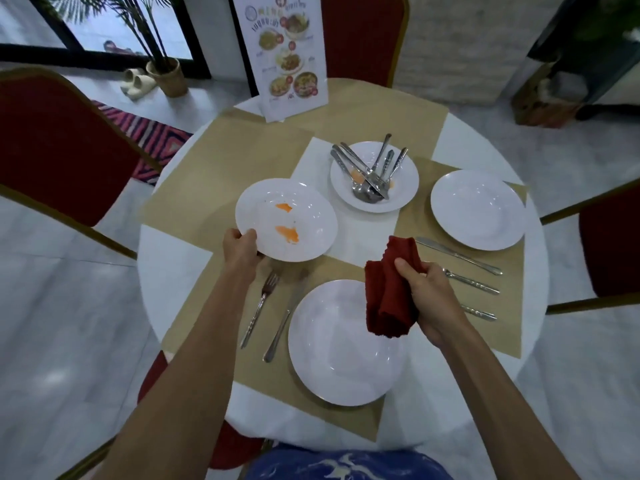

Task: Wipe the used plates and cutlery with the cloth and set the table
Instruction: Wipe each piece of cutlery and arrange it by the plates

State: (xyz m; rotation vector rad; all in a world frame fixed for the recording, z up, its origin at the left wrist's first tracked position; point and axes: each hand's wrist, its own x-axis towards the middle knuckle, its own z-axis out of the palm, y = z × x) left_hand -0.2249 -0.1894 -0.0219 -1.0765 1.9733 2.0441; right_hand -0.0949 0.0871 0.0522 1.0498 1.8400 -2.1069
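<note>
Holding: left hand (242, 245) grips the near-left rim of the dirty plate (311, 216), thumb on top of the rim, fingers under it.
Dirty plate: white, two orange smears inside, over the left side of the table (166, 244), above a tan placemat (214, 168); cannot tell if lifted or resting.
Right hand: right hand (427, 292) clenched round the red cloth (388, 303), thumb across the fold; the bunched cloth hangs over the top-right edge of the near plate (339, 344).
Near plate: white, clean-looking, on the placemat at the near edge of the table.
Left of near plate: fork (259, 306) and a second utensil (277, 336) side by side on the mat; type of the second unclear.
Centre plate: centre plate (405, 178) carries a pile of used cutlery (367, 178), orange residue under it.
Right plate: right plate (478, 209) white, looks clean, on the right placemat.
Right cutlery: knife (457, 254) just beside the right plate, then two more pieces (471, 282) nearer, partly behind the right hand.
Background: menu stand (287, 53) at the far edge, red chairs (52, 140) around the table.
</note>
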